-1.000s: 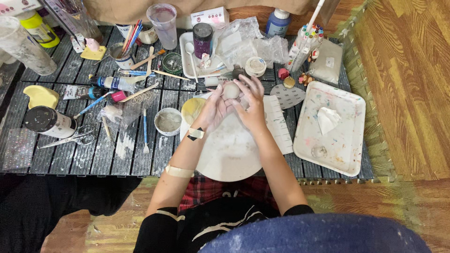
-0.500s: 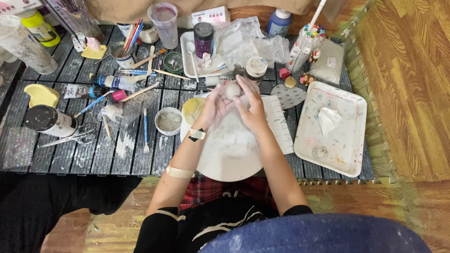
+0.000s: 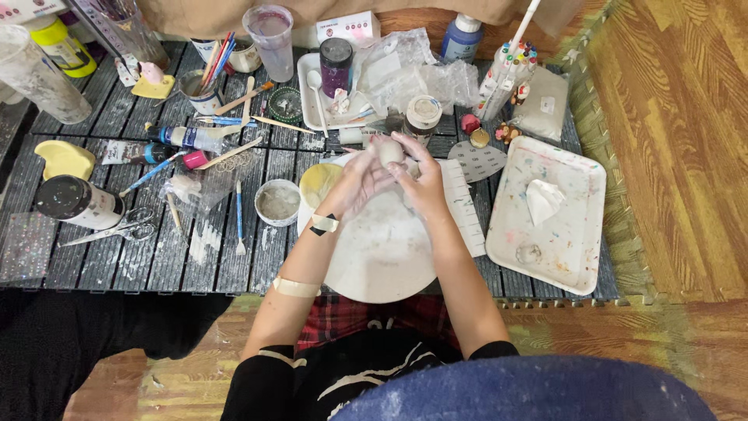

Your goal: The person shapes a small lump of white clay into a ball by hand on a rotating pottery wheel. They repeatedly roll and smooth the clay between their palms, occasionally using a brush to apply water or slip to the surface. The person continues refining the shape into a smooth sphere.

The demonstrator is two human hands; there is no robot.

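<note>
a small pale lump of clay [image 3: 389, 150] sits pinched between both hands, held just above the far edge of a round white board [image 3: 382, 249]. the left hand [image 3: 357, 183] cups it from below, fingers curled closed around its side; the right hand [image 3: 421, 175] wraps over from the other side, fingers bent tight against the lump. one thin black band and one pale bandage mark the left forearm.

just left of the board stands one small bowl [image 3: 278, 202] of grey slurry, with one yellowish round sponge [image 3: 319, 181] touching the board's rim. to the right lies one white rectangular tray [image 3: 549, 214], paint-flecked, holding one crumpled tissue [image 3: 543, 199]. further left i count one pair of scissors [image 3: 117, 231], one dark-lidded jar [image 3: 76, 201] on its side and one yellow dish [image 3: 64, 158]. at the back stand one clear cup [image 3: 272, 39] and one blue bottle [image 3: 460, 35].

everything rests on a low dark slatted table [image 3: 164, 257], dusted white. warm wooden floor [image 3: 678, 117] lies to the right.
</note>
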